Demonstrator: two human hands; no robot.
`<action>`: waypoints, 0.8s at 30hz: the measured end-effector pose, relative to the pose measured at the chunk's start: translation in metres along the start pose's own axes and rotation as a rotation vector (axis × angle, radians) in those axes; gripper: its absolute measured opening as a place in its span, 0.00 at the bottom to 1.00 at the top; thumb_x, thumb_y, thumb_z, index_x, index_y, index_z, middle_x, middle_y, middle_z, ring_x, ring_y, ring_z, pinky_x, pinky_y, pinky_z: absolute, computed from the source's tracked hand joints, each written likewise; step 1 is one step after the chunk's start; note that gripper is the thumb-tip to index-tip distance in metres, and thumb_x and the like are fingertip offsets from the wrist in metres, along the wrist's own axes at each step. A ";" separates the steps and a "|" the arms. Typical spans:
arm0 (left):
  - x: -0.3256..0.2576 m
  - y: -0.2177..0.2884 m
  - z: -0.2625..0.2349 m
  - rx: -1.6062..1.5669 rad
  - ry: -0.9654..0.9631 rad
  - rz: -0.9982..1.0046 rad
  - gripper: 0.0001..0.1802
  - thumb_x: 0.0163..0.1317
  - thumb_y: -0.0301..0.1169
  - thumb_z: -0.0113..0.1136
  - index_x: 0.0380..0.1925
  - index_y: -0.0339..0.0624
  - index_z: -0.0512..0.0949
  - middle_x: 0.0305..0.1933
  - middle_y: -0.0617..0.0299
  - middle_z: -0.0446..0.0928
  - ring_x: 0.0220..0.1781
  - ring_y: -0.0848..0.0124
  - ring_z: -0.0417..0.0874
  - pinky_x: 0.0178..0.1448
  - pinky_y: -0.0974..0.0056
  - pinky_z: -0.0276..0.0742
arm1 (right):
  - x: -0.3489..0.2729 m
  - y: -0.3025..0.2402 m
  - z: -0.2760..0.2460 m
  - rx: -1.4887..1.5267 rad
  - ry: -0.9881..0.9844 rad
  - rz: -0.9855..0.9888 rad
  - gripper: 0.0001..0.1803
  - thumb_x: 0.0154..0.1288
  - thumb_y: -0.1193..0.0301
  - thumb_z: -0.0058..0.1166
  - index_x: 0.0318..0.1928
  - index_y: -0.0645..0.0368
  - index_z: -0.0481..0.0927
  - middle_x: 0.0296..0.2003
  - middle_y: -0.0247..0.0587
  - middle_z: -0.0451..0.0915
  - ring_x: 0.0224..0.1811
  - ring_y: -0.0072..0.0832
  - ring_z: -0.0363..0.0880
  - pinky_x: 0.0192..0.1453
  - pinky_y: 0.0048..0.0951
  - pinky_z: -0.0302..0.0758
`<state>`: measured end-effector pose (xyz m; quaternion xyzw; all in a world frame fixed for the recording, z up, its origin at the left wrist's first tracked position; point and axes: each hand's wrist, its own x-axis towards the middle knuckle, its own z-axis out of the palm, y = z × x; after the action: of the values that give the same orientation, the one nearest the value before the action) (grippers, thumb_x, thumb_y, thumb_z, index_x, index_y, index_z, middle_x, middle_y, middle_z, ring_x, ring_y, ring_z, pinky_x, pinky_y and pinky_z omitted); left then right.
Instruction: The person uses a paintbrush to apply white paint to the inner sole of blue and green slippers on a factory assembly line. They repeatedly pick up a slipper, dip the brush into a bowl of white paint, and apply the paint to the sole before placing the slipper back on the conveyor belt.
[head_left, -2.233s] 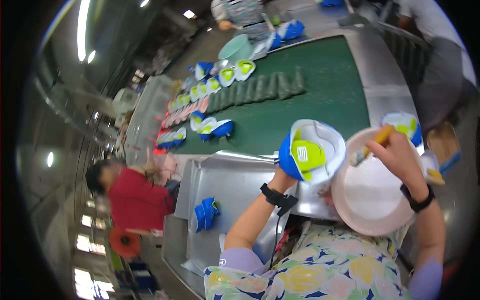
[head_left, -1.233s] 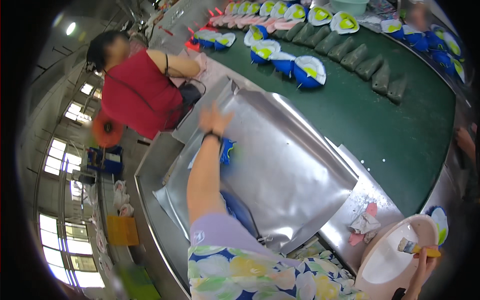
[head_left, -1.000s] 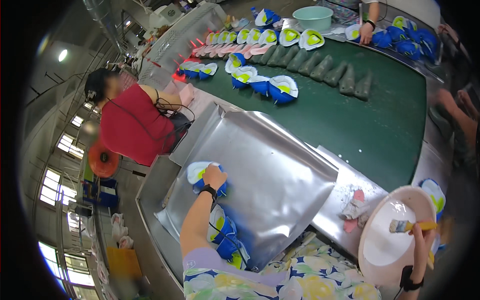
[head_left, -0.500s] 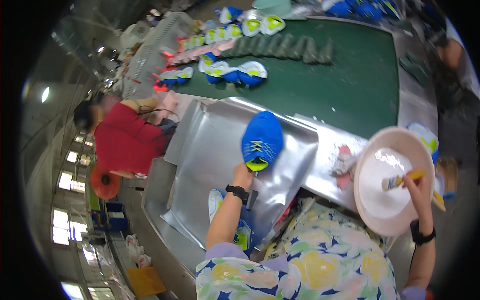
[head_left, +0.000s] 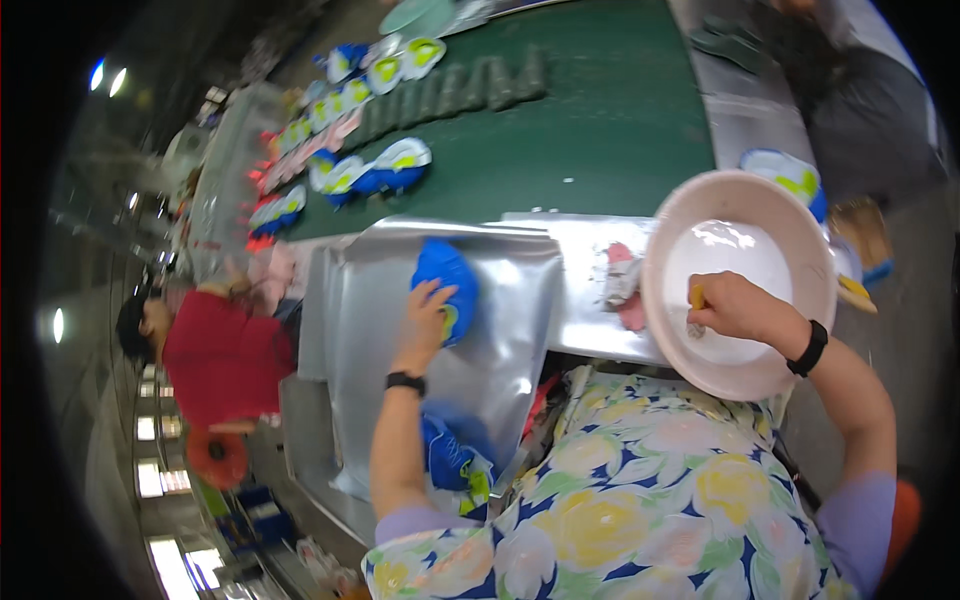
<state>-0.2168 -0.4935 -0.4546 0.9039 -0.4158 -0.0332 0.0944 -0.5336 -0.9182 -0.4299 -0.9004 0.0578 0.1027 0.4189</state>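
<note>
One blue upper (head_left: 450, 280), unreadably blurred, left hand (head_left: 424, 325) touching, right hand (head_left: 745, 308) holding brush (head_left: 697, 297)

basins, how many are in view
2: the pink basin, with the right hand over it, and the green basin at the picture's top edge, partly cut off. Others may be hidden.

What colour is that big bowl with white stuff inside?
The bowl is pale pink, best seen in the head view.
</note>
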 end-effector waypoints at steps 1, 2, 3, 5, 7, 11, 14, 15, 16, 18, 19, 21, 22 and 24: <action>-0.003 -0.006 -0.022 0.017 0.027 0.033 0.25 0.61 0.21 0.55 0.59 0.50 0.76 0.64 0.51 0.72 0.66 0.51 0.72 0.69 0.54 0.70 | -0.011 0.003 -0.006 0.001 0.070 0.015 0.11 0.57 0.69 0.63 0.34 0.62 0.77 0.31 0.53 0.82 0.34 0.52 0.81 0.40 0.44 0.77; -0.004 0.001 -0.047 -0.105 0.100 -0.097 0.22 0.66 0.23 0.51 0.61 0.44 0.73 0.63 0.51 0.74 0.64 0.55 0.75 0.66 0.55 0.73 | -0.022 0.008 -0.011 0.000 0.138 0.028 0.11 0.57 0.69 0.63 0.34 0.62 0.77 0.30 0.52 0.82 0.34 0.52 0.82 0.40 0.44 0.77; -0.001 0.016 -0.069 -0.226 0.238 -0.225 0.21 0.68 0.24 0.51 0.61 0.42 0.72 0.62 0.53 0.74 0.62 0.58 0.77 0.65 0.56 0.75 | -0.030 0.012 -0.015 -0.001 0.201 0.030 0.10 0.57 0.69 0.63 0.34 0.62 0.78 0.30 0.52 0.82 0.33 0.52 0.82 0.39 0.44 0.76; -0.013 -0.004 -0.099 -0.535 0.318 -0.353 0.20 0.70 0.27 0.52 0.62 0.39 0.70 0.60 0.55 0.76 0.60 0.63 0.78 0.62 0.57 0.77 | -0.046 0.016 -0.024 0.043 0.289 0.061 0.09 0.58 0.72 0.63 0.34 0.61 0.77 0.29 0.50 0.81 0.33 0.49 0.81 0.39 0.43 0.76; -0.032 -0.045 -0.132 -0.915 0.207 -0.303 0.21 0.71 0.29 0.54 0.62 0.38 0.69 0.59 0.57 0.76 0.59 0.66 0.79 0.60 0.58 0.79 | -0.051 0.016 -0.034 0.056 0.343 0.040 0.08 0.58 0.73 0.63 0.34 0.61 0.76 0.28 0.49 0.80 0.33 0.48 0.81 0.39 0.41 0.75; -0.005 0.015 -0.132 -1.472 0.195 -0.460 0.25 0.69 0.33 0.61 0.64 0.41 0.68 0.59 0.60 0.76 0.58 0.67 0.80 0.61 0.58 0.79 | -0.053 0.012 -0.040 0.108 0.484 -0.014 0.08 0.61 0.73 0.62 0.34 0.62 0.76 0.29 0.47 0.80 0.32 0.41 0.81 0.39 0.36 0.74; 0.031 0.084 -0.095 -1.415 -0.042 -0.422 0.25 0.69 0.31 0.60 0.65 0.42 0.68 0.60 0.59 0.76 0.59 0.65 0.80 0.62 0.57 0.78 | -0.050 0.009 -0.055 0.105 0.689 -0.142 0.10 0.63 0.70 0.62 0.34 0.64 0.77 0.29 0.44 0.81 0.31 0.35 0.80 0.38 0.33 0.74; 0.048 0.121 -0.089 -1.406 -0.163 -0.396 0.25 0.70 0.29 0.58 0.66 0.43 0.67 0.61 0.57 0.76 0.60 0.63 0.79 0.61 0.56 0.79 | -0.050 0.006 -0.062 0.098 0.732 -0.195 0.10 0.63 0.70 0.62 0.34 0.64 0.77 0.29 0.44 0.81 0.30 0.34 0.80 0.38 0.32 0.74; 0.061 0.145 -0.078 -1.420 -0.236 -0.361 0.25 0.69 0.29 0.59 0.65 0.42 0.68 0.60 0.59 0.76 0.59 0.65 0.79 0.61 0.58 0.79 | -0.049 0.000 -0.070 0.086 0.778 -0.243 0.10 0.63 0.69 0.62 0.34 0.64 0.77 0.29 0.43 0.81 0.29 0.34 0.80 0.37 0.31 0.74; 0.082 0.185 -0.060 -1.438 -0.385 -0.296 0.24 0.68 0.30 0.61 0.63 0.40 0.71 0.58 0.61 0.78 0.57 0.69 0.80 0.61 0.61 0.77 | -0.045 -0.014 -0.080 0.262 0.803 -0.241 0.11 0.63 0.68 0.62 0.35 0.64 0.77 0.29 0.43 0.81 0.28 0.32 0.79 0.36 0.29 0.74; 0.090 0.204 -0.052 -1.443 -0.381 -0.253 0.23 0.68 0.29 0.61 0.62 0.40 0.72 0.57 0.61 0.78 0.56 0.69 0.80 0.61 0.61 0.77 | -0.043 -0.019 -0.081 0.311 0.832 -0.251 0.11 0.63 0.68 0.62 0.35 0.64 0.77 0.28 0.43 0.81 0.27 0.31 0.79 0.35 0.30 0.74; 0.105 0.242 -0.035 -1.453 -0.370 -0.166 0.22 0.68 0.29 0.60 0.61 0.40 0.73 0.56 0.60 0.79 0.55 0.70 0.80 0.60 0.61 0.78 | -0.043 -0.019 -0.082 0.350 0.890 -0.199 0.12 0.62 0.67 0.63 0.35 0.64 0.77 0.27 0.45 0.81 0.27 0.31 0.80 0.34 0.30 0.74; 0.110 0.267 -0.036 -1.469 -0.340 -0.141 0.21 0.69 0.26 0.59 0.61 0.40 0.73 0.56 0.59 0.79 0.56 0.68 0.81 0.61 0.61 0.77 | -0.044 -0.019 -0.081 0.344 0.911 -0.141 0.13 0.62 0.67 0.63 0.34 0.65 0.77 0.26 0.46 0.81 0.26 0.31 0.80 0.33 0.30 0.75; 0.119 0.290 -0.019 -1.546 -0.276 -0.023 0.23 0.68 0.25 0.59 0.63 0.39 0.72 0.59 0.58 0.78 0.57 0.67 0.81 0.63 0.61 0.77 | -0.053 -0.021 -0.080 0.319 0.975 -0.029 0.15 0.61 0.65 0.64 0.33 0.68 0.78 0.24 0.49 0.82 0.24 0.32 0.82 0.31 0.31 0.76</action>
<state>-0.3527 -0.7660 -0.3766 0.5739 -0.2735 -0.4259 0.6438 -0.5706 -0.9651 -0.3521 -0.7692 0.2490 -0.3452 0.4767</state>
